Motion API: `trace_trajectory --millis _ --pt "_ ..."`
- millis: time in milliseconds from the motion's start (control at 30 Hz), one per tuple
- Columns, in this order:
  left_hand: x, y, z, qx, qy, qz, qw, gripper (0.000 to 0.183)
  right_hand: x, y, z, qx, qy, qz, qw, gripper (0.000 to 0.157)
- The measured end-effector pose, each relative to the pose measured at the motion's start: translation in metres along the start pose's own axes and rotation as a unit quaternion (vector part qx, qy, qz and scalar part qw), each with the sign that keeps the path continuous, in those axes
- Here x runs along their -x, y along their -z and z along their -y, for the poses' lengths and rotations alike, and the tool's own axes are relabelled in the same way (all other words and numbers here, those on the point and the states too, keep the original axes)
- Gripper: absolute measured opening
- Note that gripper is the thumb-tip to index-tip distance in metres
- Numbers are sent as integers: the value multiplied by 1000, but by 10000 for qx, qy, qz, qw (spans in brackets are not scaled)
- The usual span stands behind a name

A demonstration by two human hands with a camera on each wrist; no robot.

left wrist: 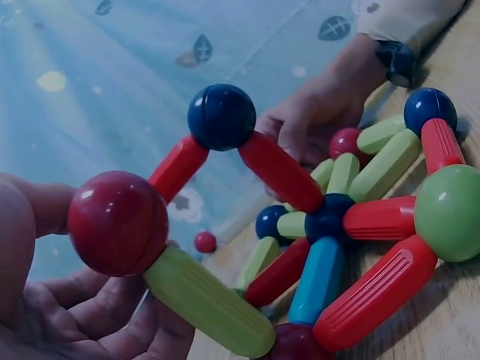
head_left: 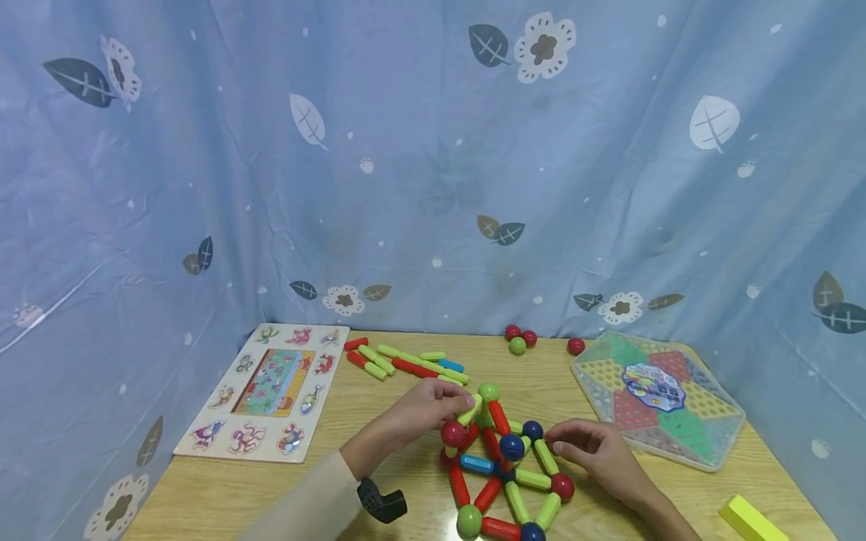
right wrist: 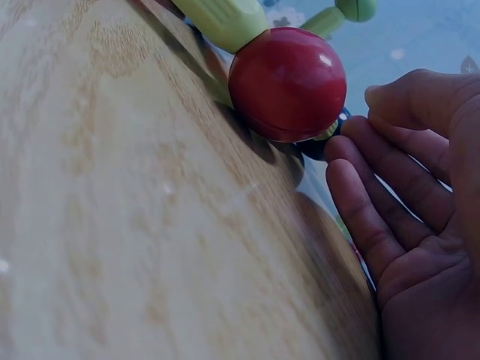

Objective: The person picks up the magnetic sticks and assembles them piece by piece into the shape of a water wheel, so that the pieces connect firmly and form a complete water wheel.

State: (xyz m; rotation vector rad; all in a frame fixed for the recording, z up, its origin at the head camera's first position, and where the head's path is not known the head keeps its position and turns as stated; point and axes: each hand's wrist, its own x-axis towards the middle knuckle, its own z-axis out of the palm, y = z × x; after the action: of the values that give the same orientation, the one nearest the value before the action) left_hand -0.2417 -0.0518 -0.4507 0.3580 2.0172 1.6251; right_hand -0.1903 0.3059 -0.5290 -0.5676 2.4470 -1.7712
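On the table stands a structure of magnetic rods and balls, with a flat ring of spokes and a raised part. My left hand (head_left: 426,412) pinches a yellow-green rod (head_left: 470,409) between the raised green ball (head_left: 489,391) and a red ball (head_left: 453,433). In the left wrist view, the fingers curl behind that red ball (left wrist: 118,223), which hides the rod. A raised dark blue ball (head_left: 512,448) sits on red rods, and a blue rod (head_left: 477,464) lies lower. My right hand (head_left: 602,457) is beside the ring, its relaxed fingers near a dark blue ball (head_left: 533,430) and a red ball (right wrist: 288,84).
Loose rods (head_left: 413,362) lie in a group at the back left. Several loose balls (head_left: 517,346) are at the back edge. A picture puzzle board (head_left: 318,417) is on the left, a clear-edged game board (head_left: 704,451) on the right. A yellow block (head_left: 752,518) lies front right.
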Motion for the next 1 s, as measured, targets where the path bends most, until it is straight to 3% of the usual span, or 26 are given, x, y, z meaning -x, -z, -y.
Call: trace_trajectory --millis 433,600,733,867,1000 --pt "-2 -4 4 158 -96 -22 9998 42 -2 1 -2 29 14 1 10000 17" --pt "0 3 11 143 -157 147 9997 45 -1 0 -3 18 64 0 10000 17" --pt "4 22 24 95 -529 522 9972 43 0 -1 -3 -27 52 27 10000 17" --pt "11 55 41 379 -1313 1000 9856 42 0 -1 -2 -73 68 63 9999 18" --pt "18 94 56 473 -1898 1006 9755 46 0 0 0 -75 58 110 9999 18"
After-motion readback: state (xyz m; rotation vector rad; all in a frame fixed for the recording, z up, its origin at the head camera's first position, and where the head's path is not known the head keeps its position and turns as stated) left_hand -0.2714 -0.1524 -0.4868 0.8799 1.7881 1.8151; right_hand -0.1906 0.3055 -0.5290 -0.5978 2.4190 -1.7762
